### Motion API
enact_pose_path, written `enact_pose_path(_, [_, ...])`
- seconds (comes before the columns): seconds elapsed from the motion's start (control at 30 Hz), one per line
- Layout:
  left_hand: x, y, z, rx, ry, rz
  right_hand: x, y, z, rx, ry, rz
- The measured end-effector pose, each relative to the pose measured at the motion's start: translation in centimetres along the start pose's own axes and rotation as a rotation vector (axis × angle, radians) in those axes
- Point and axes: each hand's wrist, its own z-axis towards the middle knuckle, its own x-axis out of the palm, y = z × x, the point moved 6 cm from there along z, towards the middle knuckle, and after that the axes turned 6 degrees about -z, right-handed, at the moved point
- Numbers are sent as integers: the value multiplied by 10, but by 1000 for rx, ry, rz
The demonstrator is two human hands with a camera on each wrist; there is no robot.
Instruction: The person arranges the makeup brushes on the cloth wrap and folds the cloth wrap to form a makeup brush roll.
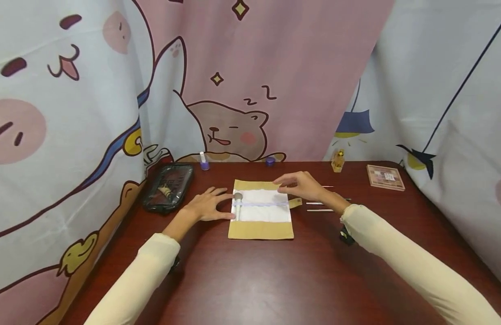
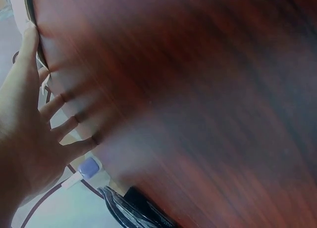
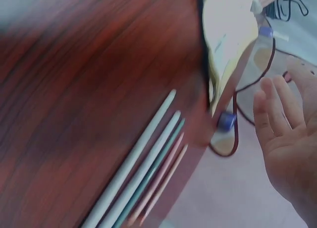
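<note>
A tan and white cloth pouch (image 1: 260,230) lies unfolded on the table, with a brush (image 1: 238,205) upright along its left side. My left hand (image 1: 206,205) spreads its fingers at the pouch's left edge, the thumb touching it near the brush handle; the left wrist view shows this hand (image 2: 29,124) from behind. My right hand (image 1: 301,185) hovers over the pouch's upper right corner, fingers extended, holding nothing visible. Beside it the right wrist view shows several thin sticks (image 3: 143,153) on the table and the raised hand (image 3: 287,129).
A black clear-topped bag (image 1: 168,187) lies at the left. Along the back stand a purple-based bottle (image 1: 204,163), a small purple jar (image 1: 270,160) and a gold bottle (image 1: 337,161). A palette (image 1: 385,177) lies at the back right. A printed curtain (image 1: 299,81) hangs behind.
</note>
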Motion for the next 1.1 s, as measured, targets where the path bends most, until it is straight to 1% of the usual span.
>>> enact_pose_path(0.17, [2,2,-1,-3,5,0,-24,-11,-25,30,-8,-27])
enact_pose_path(0.27, [2,2,-2,-5,16,6,-37,-20,-40,69,-11,-61])
enact_pose_path(0.4, [-1,0,-2,3,15,-2,-55,-28,-59,108,-26,-117])
enact_pose_path(0.53, [-4,-3,-2,6,8,0,-71,-37,-78,113,-48,-181])
enact_pose_path(0.67, [-3,-2,-2,6,16,2,-79,-48,-98,131,-49,-212])
enact_pose_path(0.8, [-1,-2,-1,15,7,0,-86,-59,-116,153,-50,-212])
enact_pose_path(1.0, [-2,-4,0,18,6,-1,-93,-70,-140,120,-52,-184])
enact_pose_path(1.1, [-2,-3,-2,14,10,3,-93,-78,-152,140,-57,-192])
